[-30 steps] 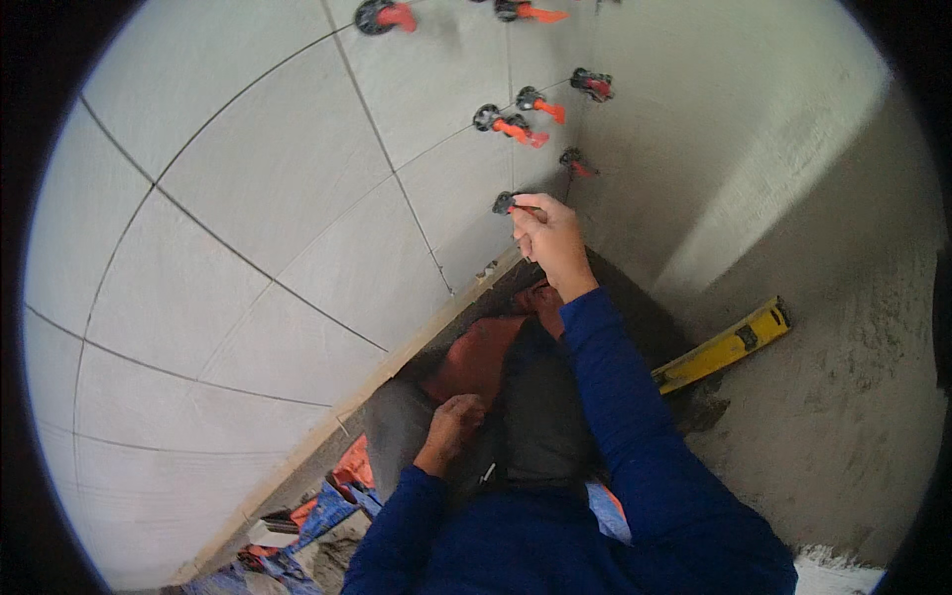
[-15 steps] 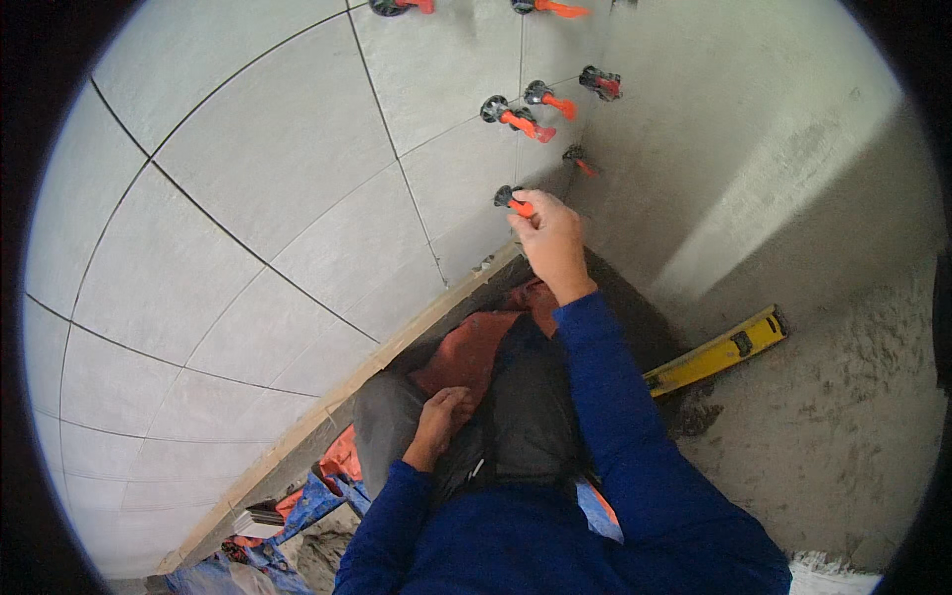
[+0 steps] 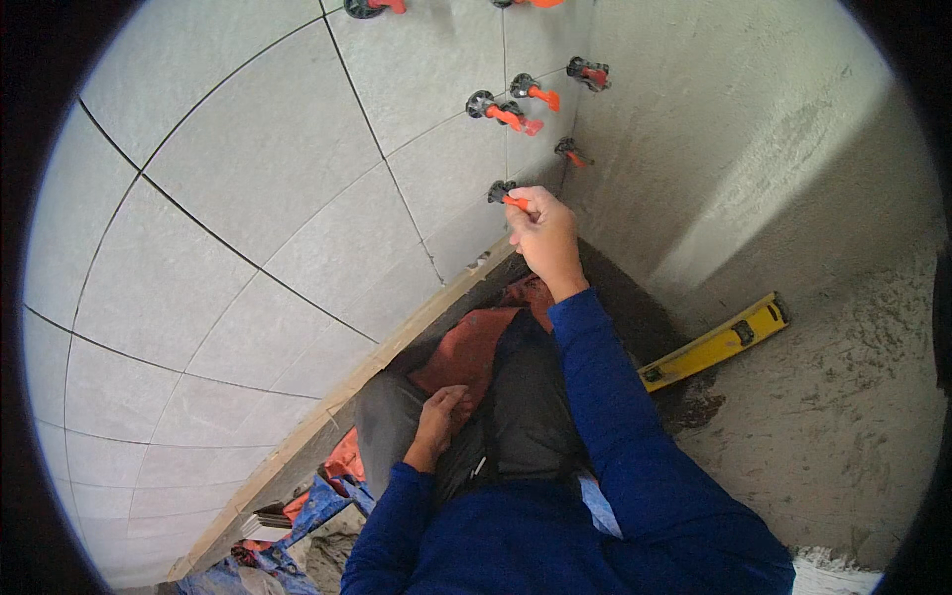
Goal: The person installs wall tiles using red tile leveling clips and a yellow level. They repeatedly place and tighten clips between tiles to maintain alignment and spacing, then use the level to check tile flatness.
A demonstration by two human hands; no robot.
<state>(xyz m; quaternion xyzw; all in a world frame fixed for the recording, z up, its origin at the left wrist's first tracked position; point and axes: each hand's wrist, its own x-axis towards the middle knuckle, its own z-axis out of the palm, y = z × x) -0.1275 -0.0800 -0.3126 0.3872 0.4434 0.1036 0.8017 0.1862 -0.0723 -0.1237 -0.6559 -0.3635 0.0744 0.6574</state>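
Pale grey tiles (image 3: 268,119) with dark joints cover the wall at my left and ahead. My right hand (image 3: 545,233) reaches out and pinches the orange handle of a tile leveling clip (image 3: 502,192), whose black round base sits at the tile joint low near the corner. Above it, several similar leveling clips (image 3: 481,104) with black bases and orange or red handles stick out along the joints. My left hand (image 3: 434,424) rests on my thigh near a reddish cloth, its fingers curled; whether anything is in them cannot be made out.
A yellow spirit level (image 3: 716,343) leans at the right by the rough grey wall (image 3: 754,169). A wooden batten (image 3: 288,442) runs along the lower edge of the tiles. Blue and orange sheeting (image 3: 322,504) and a small stack of tile pieces (image 3: 266,526) lie at the lower left.
The view has shifted slightly. My right hand still grips the clip's handle, with its wrist a little turned. My left hand stays on my thigh.
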